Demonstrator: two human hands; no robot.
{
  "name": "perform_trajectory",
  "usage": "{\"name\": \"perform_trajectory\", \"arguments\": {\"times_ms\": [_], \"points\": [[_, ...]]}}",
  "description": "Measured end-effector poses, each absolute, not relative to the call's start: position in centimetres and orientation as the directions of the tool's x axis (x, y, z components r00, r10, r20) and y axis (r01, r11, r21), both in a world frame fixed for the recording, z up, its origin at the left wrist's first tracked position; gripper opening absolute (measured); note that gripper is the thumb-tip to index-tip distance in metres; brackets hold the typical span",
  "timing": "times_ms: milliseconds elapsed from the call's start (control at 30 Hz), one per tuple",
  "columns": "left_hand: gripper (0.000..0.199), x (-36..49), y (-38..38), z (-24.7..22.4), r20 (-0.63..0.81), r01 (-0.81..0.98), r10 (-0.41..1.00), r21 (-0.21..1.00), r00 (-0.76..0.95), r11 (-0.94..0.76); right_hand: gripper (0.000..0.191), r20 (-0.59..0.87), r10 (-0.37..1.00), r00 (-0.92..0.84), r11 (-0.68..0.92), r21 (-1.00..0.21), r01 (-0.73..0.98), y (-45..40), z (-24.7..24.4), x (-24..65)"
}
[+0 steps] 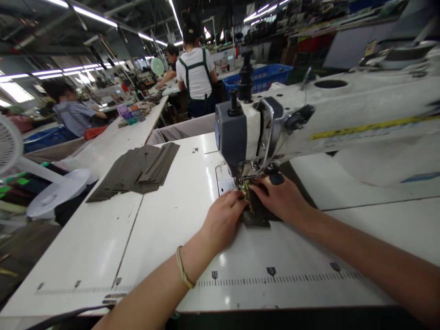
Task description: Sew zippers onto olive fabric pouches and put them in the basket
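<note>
Stitching, it seems: left hand (223, 215) and right hand (288, 198), fingers narrow, pinching or pressing unclear, flank the gold strip (250, 205) on the dark panel (257, 221), near side of the sewing machine (234, 137); steady feeding seems called for.

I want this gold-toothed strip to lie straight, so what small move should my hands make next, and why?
Probably ease the dark piece slowly a little farther under the sewing machine head. The gold-toothed strip lies on that piece, running toward you, with your left hand and right hand at its two sides, seemingly well placed to steer it.
</note>
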State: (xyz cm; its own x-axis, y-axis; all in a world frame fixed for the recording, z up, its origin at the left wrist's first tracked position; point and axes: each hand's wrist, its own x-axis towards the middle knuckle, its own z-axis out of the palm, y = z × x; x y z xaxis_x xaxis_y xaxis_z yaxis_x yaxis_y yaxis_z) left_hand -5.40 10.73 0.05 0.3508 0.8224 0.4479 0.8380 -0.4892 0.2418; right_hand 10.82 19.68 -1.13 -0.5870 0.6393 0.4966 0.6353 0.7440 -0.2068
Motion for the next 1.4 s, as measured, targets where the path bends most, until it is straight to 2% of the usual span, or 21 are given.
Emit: {"name": "perform_trajectory", "arguments": {"times_ms": [100,200,433,667,867,1033,1200,1400], "points": [[0.022,-5.3,10.3,-0.4,0.519,0.829,0.805,0.285,0.288,-0.481,0.031,0.512,0.465,-0.722,0.879,-0.170,0.445,16.8,-0.6,12.1],[0.020,-5.3,10.2,-0.6,0.551,0.808,0.755,0.225,0.355,-0.544,0.036,0.518,0.378,-0.768,0.922,-0.134,0.363,15.1,-0.5,12.8],[0.020,-5.4,11.0,0.0,0.499,0.817,0.748,0.126,0.438,-0.563,0.035,0.511,0.352,-0.784,0.935,-0.155,0.319,15.9,-0.6,12.7],[0.019,-5.7,12.2,0.1,0.480,0.832,0.766,0.123,0.427,-0.541,0.034,0.527,0.348,-0.775,0.936,-0.147,0.320,17.1,-0.6,12.1],[0.018,-5.8,12.0,0.4,0.434,0.868,0.805,0.098,0.403,-0.487,0.031,0.635,0.330,-0.699,0.919,-0.047,0.391,16.0,-1.3,11.8],[0.024,-5.3,9.8,0.5,0.504,0.870,0.771,0.072,0.390,-0.488,0.033,0.648,0.276,-0.710,0.904,0.075,0.420,14.8,-1.7,12.3],[0.027,-5.1,9.9,0.8,0.529,0.837,0.706,-0.015,0.471,-0.547,0.034,0.609,0.283,-0.741,0.909,0.078,0.411,15.3,-1.7,12.4],[0.027,-5.5,11.1,0.9,0.490,0.843,0.735,0.004,0.468,-0.538,0.035,0.600,0.278,-0.750,0.911,0.083,0.405,16.4,-1.6,12.2]]}}
